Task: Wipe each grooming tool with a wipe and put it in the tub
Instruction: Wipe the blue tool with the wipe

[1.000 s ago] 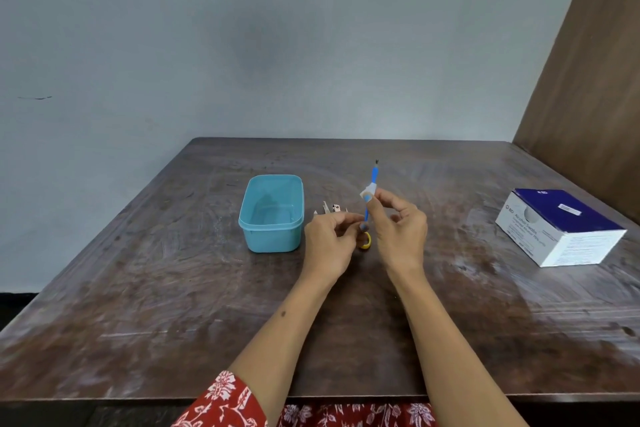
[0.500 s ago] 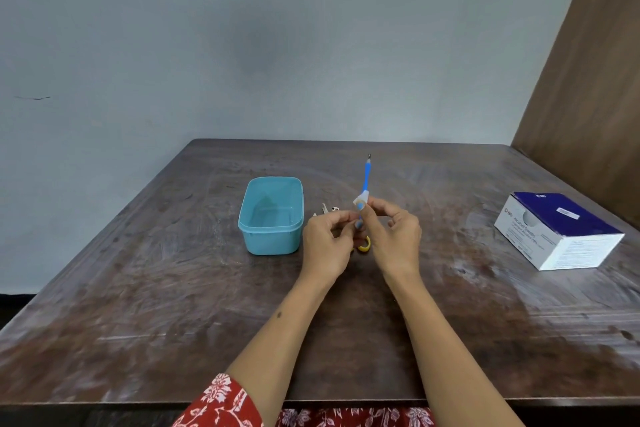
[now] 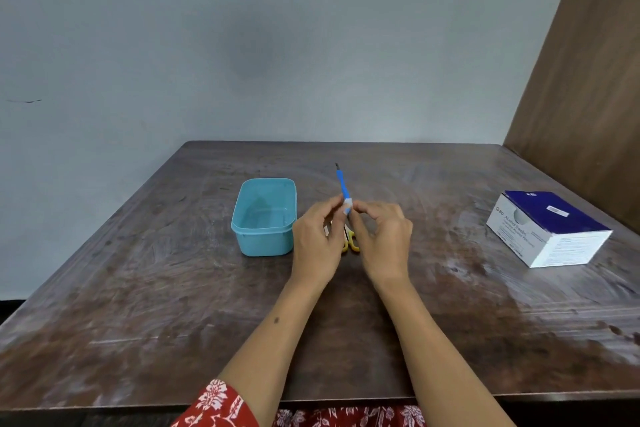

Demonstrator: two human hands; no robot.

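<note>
**Item on hand: blue-handled tool, held above mid-table**

1. Grip: I see my left hand point(image 3: 317, 241) and right hand point(image 3: 381, 239) meeting at the blue tool point(image 3: 343, 184). Right fingertips point(image 3: 356, 208) pinch a small white wipe point(image 3: 347, 207) around the shaft; left fingers curl in at the same spot, clamped on the tool from the 9 o'clock side.
2. Tool: upright, tilted slightly toward 11 o'clock, dark tip uppermost, lower end hidden behind the hands.
3. Between the hands, on the table point(image 3: 173, 305): yellow-handled scissors point(image 3: 350, 242), mostly hidden. Pale items behind the left hand, too hidden to identify.
4. Tub point(image 3: 265, 217): light blue, open, just beside the left hand at 9 o'clock. Nothing visible inside.
5. Box point(image 3: 549, 229): white and dark blue, at 3 o'clock, well apart from the hands.
6. Sleeve point(image 3: 218, 406): red floral, at 6 o'clock
</note>
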